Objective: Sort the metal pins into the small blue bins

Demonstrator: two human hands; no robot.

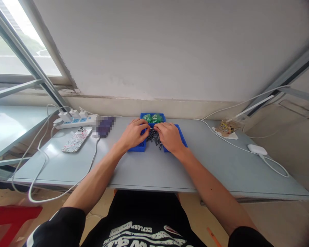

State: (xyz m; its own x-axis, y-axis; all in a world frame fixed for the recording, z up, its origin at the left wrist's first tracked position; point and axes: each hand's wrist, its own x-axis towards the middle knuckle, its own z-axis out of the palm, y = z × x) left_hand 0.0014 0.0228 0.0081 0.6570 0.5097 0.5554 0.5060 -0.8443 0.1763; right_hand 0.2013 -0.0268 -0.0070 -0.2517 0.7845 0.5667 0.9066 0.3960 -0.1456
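Observation:
My left hand (136, 133) and my right hand (168, 135) meet fingertip to fingertip over the middle of the table. Both are closed in a pinch, with a thin, pale sliver of something between them, too small to name. Right below the fingers lies a loose pile of small black parts with shiny bits (154, 137). A blue bin (137, 149) is partly under my left hand, and another blue bin (181, 135) is mostly hidden by my right. Behind them a third blue bin (152, 114) holds green packets (156, 118).
A white power strip (89, 120) with several plugs, a patterned phone (77, 140) and a dark, pixelated item (105, 127) lie on the left. Cables hang over the front edge. Rightward are a crumpled bag (226, 128), a white case (257, 149) and more cable. A wall rises behind.

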